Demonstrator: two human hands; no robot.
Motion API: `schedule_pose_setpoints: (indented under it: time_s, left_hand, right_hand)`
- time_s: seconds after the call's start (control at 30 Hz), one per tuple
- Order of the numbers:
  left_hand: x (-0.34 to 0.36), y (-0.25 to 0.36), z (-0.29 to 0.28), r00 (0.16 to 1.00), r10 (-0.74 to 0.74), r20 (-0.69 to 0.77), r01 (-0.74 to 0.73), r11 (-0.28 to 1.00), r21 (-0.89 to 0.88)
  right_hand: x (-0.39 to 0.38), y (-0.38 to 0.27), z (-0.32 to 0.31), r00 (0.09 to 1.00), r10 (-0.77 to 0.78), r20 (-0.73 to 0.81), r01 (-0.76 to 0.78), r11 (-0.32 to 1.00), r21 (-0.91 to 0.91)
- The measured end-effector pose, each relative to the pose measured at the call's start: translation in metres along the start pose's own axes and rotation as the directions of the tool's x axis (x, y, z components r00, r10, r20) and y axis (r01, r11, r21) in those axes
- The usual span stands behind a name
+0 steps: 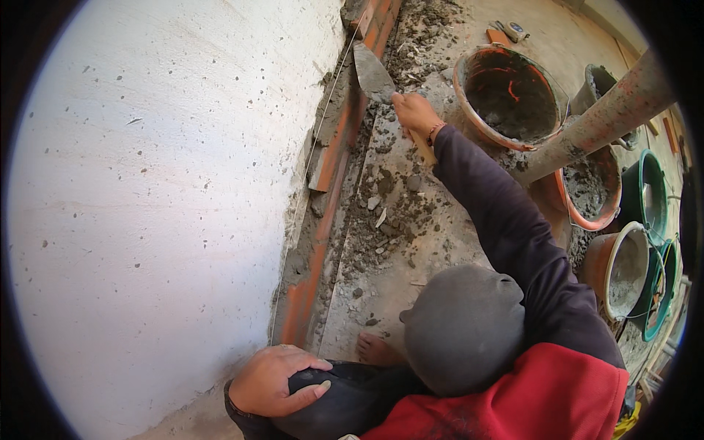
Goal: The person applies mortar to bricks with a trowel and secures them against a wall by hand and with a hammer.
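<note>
My right hand [416, 115] is closed round a trowel, its wooden handle [423, 149] passing back beneath the wrist. The mortar-smeared trowel blade [373, 72] points forward and left, over the far part of a row of red bricks [334, 158] laid along the white wall. Grey mortar [299, 258] lies on and between these bricks. A thin taut string [320, 126] runs along the row. My left hand [273, 382] rests on a dark-clothed knee, thumb and fingers apart, holding nothing.
An orange mortar bucket [462, 89] stands right of the trowel. A stained pole [609, 117] slants past it. Another orange bucket [612, 209], a pale bucket [609, 260] and green buckets [664, 192] stand further right. Mortar crumbs [389, 224] litter the floor. A rounded grey shape [466, 330] blocks the lower middle.
</note>
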State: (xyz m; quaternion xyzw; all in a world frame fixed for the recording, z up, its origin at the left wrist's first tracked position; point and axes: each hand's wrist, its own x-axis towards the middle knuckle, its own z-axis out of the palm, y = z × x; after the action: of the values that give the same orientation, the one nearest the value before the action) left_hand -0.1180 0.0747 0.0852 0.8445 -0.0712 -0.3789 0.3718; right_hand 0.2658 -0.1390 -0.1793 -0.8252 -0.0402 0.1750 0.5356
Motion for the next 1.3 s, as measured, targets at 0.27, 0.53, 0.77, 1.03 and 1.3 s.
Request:
schedule_pose_setpoints:
  time_s: [0.27,0.53,0.77,1.03,1.3]
  left_hand:
    - [0.005,0.005,0.001,1.0,0.004,-0.008,-0.004,0.999,0.038]
    - [0.034,0.008,-0.008,0.999,-0.023,0.025,0.022,0.999,0.046]
    - [0.099,0.013,-0.017,0.996,-0.091,0.024,0.088,0.99,0.114]
    - [0.193,0.046,-0.026,0.997,0.069,0.025,-0.073,0.937,0.341]
    - [0.253,0.068,0.01,0.931,0.365,0.014,-0.348,0.874,0.339]
  right_hand:
    - [-0.023,-0.044,-0.021,0.926,-0.24,0.291,0.362,0.781,-0.509]
    - [-0.188,0.012,-0.082,0.921,-0.27,0.282,0.334,0.919,-0.211]
    - [-0.341,0.04,-0.186,0.966,0.026,0.258,0.042,0.966,-0.256]
    - [-0.453,0.036,-0.291,0.946,0.101,-0.307,-0.183,0.951,-0.25]
    - [-0.441,0.068,-0.331,0.805,-0.124,-0.581,-0.35,0.69,-0.633]
